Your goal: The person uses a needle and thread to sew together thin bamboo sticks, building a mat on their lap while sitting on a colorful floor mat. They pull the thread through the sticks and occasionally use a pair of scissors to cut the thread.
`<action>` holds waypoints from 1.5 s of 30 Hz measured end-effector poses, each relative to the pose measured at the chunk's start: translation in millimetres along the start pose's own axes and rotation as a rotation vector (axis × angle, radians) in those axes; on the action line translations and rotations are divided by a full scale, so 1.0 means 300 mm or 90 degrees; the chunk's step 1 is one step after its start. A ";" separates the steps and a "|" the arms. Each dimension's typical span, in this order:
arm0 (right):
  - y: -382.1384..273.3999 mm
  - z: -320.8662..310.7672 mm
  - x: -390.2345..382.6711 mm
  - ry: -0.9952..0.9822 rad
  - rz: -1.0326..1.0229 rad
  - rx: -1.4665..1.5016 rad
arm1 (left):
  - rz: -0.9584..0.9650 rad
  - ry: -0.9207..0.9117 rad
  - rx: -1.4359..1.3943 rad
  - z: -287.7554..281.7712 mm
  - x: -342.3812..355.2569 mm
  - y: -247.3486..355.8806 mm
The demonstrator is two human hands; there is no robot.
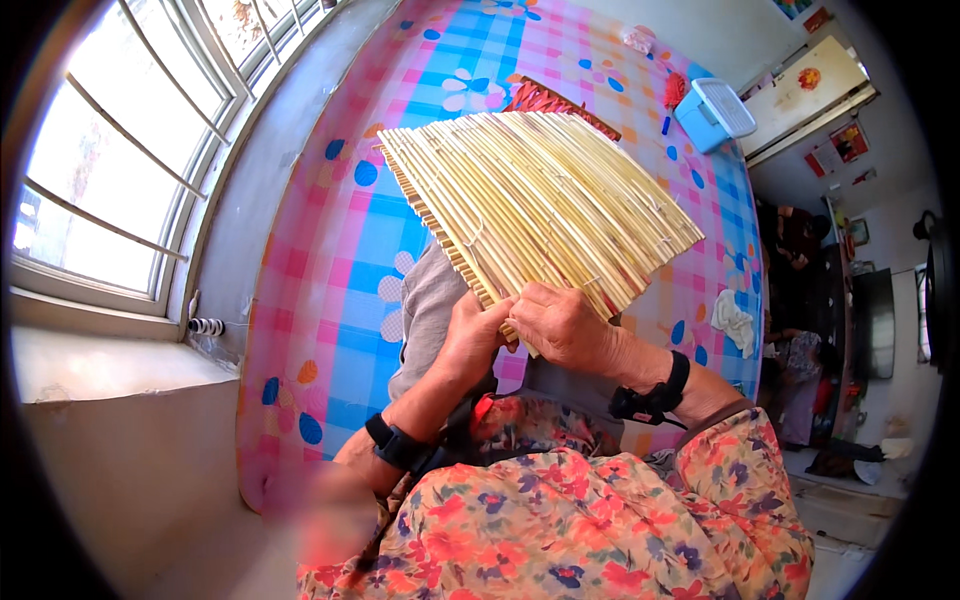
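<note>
At far left, a window (110, 190) of smooth glass crossed by thin round metal bars, with a matte grey sill (275, 165) alongside, scuffed and uneven in texture. Next, a broad plaid sheet (330, 290) in pink, blue and white, printed with rounded petals.

Over that sheet and above the lap, grips the near edge of a stalk panel (540, 200) with the left hand (468, 335), thumb and fingers closed on it. Wears a black strap (395, 443) on that wrist and, lower in view, a thin floral top (560, 520) with loose folds.

Made of straight, slim, pale yellow stalks laid side by side, stiff and ridged, spreading wider away from the hands, rather like a fan. Shows blunt stalk ends stacked along the left edge, small thread ties and a loose loop of pale string on the upper face, and browner streaks toward the right.

Just beside the left hand, pinches the same near edge with the right hand (563, 325), fingers bent and bunched. Beyond the far edge, partly hidden, a flat piece (565, 103) with a brown border and red zigzag texture.

Farther right, a blue plastic box (697, 128) under a pale lid (728, 107); cannot tell the contents. Last, a crumpled white cloth (733, 320), softly folded on the sheet.
</note>
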State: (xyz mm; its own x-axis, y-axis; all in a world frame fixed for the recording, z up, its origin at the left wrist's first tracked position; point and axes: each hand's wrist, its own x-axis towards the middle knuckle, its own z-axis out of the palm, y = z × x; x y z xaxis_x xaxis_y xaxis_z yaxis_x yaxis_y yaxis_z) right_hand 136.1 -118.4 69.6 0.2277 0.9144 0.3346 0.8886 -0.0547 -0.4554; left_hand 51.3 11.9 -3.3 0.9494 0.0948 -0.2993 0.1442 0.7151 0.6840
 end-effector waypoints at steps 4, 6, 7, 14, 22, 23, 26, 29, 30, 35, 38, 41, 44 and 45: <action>-0.027 -0.037 0.053 0.044 -0.022 0.054 | -0.001 0.007 0.057 -0.003 -0.019 0.010; -0.028 -0.104 0.142 0.059 -0.061 0.039 | -0.007 0.024 0.066 0.001 -0.035 0.024; 0.020 -0.090 0.156 0.144 -0.006 0.192 | 0.005 0.031 0.046 0.003 -0.043 0.026; 0.032 -0.031 0.113 0.148 0.360 0.760 | 0.012 0.027 0.063 -0.030 -0.029 0.045; 0.045 0.037 0.141 0.143 0.434 0.836 | -0.015 0.017 0.000 -0.020 -0.029 0.048; 0.054 0.040 0.143 0.124 0.432 0.838 | -0.016 0.009 0.006 -0.018 -0.026 0.049; 0.035 0.045 0.162 0.087 0.453 0.850 | -0.034 -0.013 0.046 -0.037 -0.021 0.049; 0.003 0.032 0.181 0.028 0.491 0.821 | 0.018 0.026 0.037 -0.050 -0.009 0.021; -0.013 0.022 0.185 0.018 0.494 0.784 | 0.030 0.021 0.039 -0.052 -0.008 0.017; -0.041 0.029 0.185 0.021 0.505 0.706 | 0.020 0.024 0.045 -0.055 -0.018 0.032; -0.030 0.024 0.196 0.028 0.457 0.654 | 0.038 0.006 0.051 -0.073 -0.014 0.027; -0.005 0.011 0.173 0.037 0.447 0.564 | 0.015 -0.017 0.038 -0.082 -0.014 0.037; 0.035 -0.027 0.108 -0.011 0.229 0.172 | -0.019 -0.026 -0.020 -0.101 -0.018 0.024; 0.012 -0.062 0.107 -0.067 0.252 0.120 | -0.032 -0.029 -0.047 -0.103 -0.022 0.022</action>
State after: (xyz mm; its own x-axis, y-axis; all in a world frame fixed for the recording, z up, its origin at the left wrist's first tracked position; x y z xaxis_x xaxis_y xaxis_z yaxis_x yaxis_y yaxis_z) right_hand 154.1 -96.7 94.1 0.4857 0.8738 0.0228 0.6510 -0.3442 -0.6765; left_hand 37.4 37.2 -17.4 0.9534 0.0264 -0.3005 0.1734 0.7672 0.6175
